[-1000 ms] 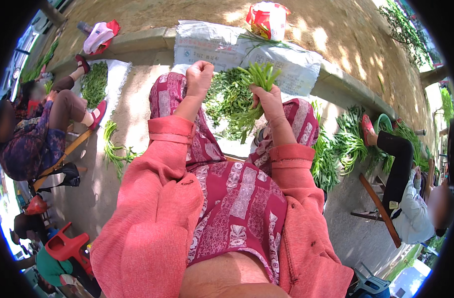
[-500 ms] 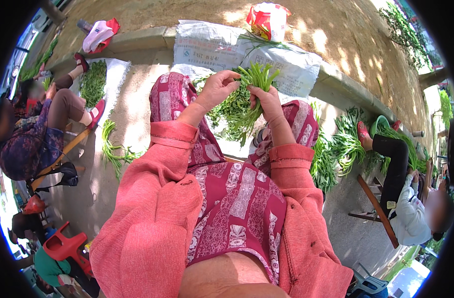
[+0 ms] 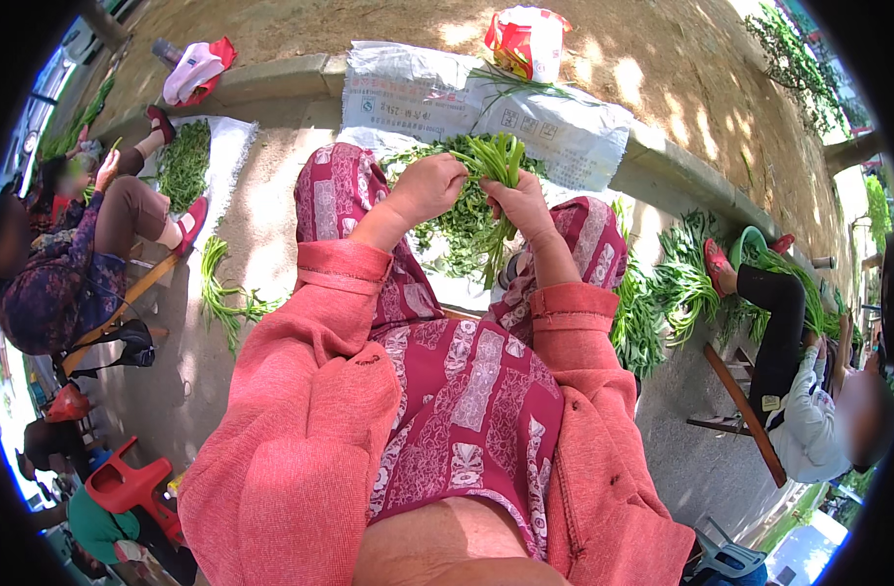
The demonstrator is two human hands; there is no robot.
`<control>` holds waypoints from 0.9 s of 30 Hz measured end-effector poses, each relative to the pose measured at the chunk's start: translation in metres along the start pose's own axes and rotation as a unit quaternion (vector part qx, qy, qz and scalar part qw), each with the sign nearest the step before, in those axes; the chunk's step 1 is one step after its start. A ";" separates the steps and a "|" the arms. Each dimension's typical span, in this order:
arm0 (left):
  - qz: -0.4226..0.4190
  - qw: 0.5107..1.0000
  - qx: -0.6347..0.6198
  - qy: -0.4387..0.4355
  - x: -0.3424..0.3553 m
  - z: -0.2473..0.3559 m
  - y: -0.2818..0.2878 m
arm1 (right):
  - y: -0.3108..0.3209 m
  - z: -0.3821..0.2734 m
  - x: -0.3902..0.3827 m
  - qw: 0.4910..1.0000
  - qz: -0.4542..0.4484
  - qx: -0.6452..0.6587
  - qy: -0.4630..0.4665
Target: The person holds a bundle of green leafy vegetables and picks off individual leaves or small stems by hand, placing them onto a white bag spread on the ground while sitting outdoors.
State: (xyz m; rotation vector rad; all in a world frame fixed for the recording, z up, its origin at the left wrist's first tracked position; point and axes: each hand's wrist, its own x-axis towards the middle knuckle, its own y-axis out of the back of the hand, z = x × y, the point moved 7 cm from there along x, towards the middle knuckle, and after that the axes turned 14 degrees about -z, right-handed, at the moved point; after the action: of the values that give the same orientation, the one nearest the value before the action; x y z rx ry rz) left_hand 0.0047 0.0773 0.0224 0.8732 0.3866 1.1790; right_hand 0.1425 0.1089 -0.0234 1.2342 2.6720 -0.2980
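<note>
My right hand (image 3: 520, 203) is wrapped around a bunch of leafy green stems (image 3: 496, 156). The pale cut ends fan out upward and the leafy part hangs down below the fist. Close by on its left, my left hand (image 3: 427, 188) has thumb and fingers pinched together beside the stem ends; whatever the fingertips hold is too small to make out. Beneath both hands, between my knees, a heap of loose green leaves (image 3: 447, 232) lies on a pale sheet.
A flattened white woven sack (image 3: 408, 93) leans over the kerb ahead, with a red-and-white bag (image 3: 527, 44) beyond. More greens (image 3: 638, 317) lie to my right, and a small bunch (image 3: 217, 283) to my left. Seated people work on both sides, one beside a green basin (image 3: 750, 242).
My left hand has turned and come down slightly, its fingers closing beside the stems. The bunch in my right hand has tilted a little to the left. The person at left has raised a hand.
</note>
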 end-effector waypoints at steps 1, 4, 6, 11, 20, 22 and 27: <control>0.001 1.000 0.003 0.004 0.000 0.001 0.001 | 0.000 0.001 0.001 1.000 -0.001 -0.005 0.002; 0.012 0.999 0.029 0.020 -0.001 0.000 0.003 | -0.002 0.001 0.001 1.000 -0.006 -0.019 -0.004; 0.025 0.998 0.046 0.026 -0.002 0.000 0.005 | -0.005 -0.002 -0.002 0.999 -0.009 -0.027 -0.024; 0.061 0.996 0.059 0.022 -0.003 0.006 0.011 | -0.007 0.003 0.000 0.999 -0.012 -0.041 -0.027; 0.152 0.983 -0.075 0.068 -0.002 -0.005 0.011 | -0.010 -0.007 0.000 0.999 0.013 -0.021 0.040; 0.164 0.980 -0.084 0.076 -0.002 -0.009 0.009 | -0.009 -0.007 0.001 0.998 0.021 -0.018 0.050; 0.292 0.940 -0.128 0.122 -0.012 -0.051 0.037 | 0.005 0.001 -0.003 0.997 0.058 0.002 0.043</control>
State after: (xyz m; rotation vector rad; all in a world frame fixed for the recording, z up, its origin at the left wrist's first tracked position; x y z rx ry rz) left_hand -0.0576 0.0898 0.0169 0.6267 0.1640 1.8535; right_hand 0.1486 0.1101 -0.0239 1.4271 2.6590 -0.2373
